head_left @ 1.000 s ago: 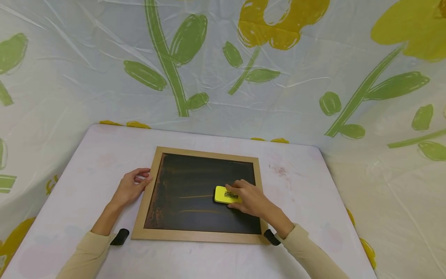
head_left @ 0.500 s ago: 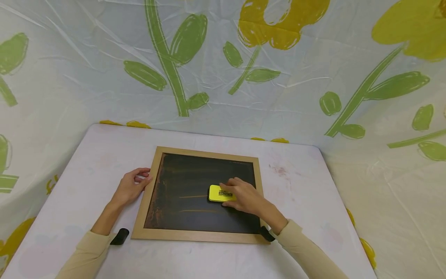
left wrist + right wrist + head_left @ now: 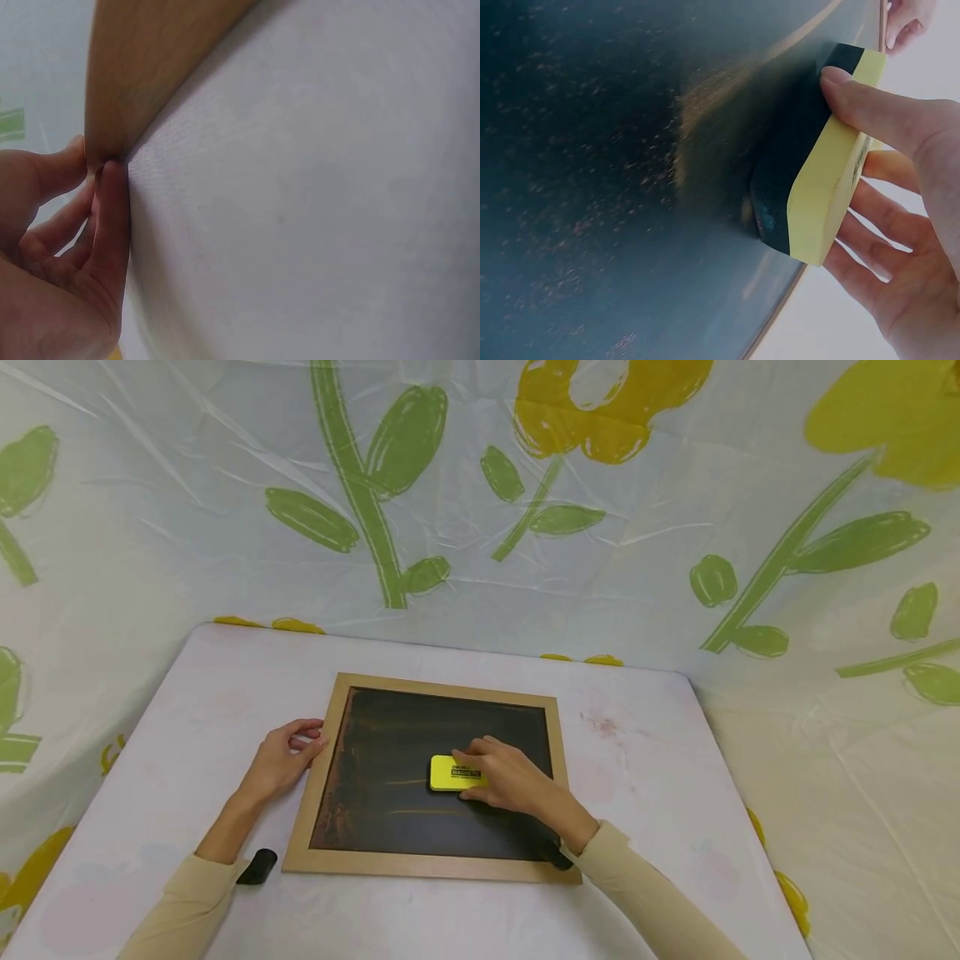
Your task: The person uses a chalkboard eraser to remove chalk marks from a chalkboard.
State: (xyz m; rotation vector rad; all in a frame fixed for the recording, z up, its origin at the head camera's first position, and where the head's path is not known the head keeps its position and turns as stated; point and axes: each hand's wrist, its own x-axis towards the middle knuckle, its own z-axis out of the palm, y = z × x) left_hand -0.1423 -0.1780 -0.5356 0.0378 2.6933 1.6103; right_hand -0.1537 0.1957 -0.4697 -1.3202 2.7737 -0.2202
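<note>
A chalkboard (image 3: 375, 735) in a light wooden frame lies on the table, with faint orange chalk streaks and smudges on its dark face. My right hand (image 3: 513, 779) grips a yellow block eraser (image 3: 447, 772) with a black felt underside, the felt down on the board near its middle. In the right wrist view, the thumb lies along one long side of the eraser (image 3: 829, 180) and the fingers are on the other. At the board's left edge, my left hand (image 3: 279, 760) holds the wooden frame (image 3: 150, 67) between thumb and fingers.
The white table (image 3: 652, 827) has a reddish-brown smudge (image 3: 602, 725) right of the board. Flower-printed sheeting (image 3: 600, 585) hangs behind and at both sides. Black wrist-worn pieces show at both cuffs, the left one (image 3: 258, 867) just beside the board's lower left corner.
My right hand has slid the eraser leftward across the board, from right of centre to about the middle. The left hand and the board have stayed in place.
</note>
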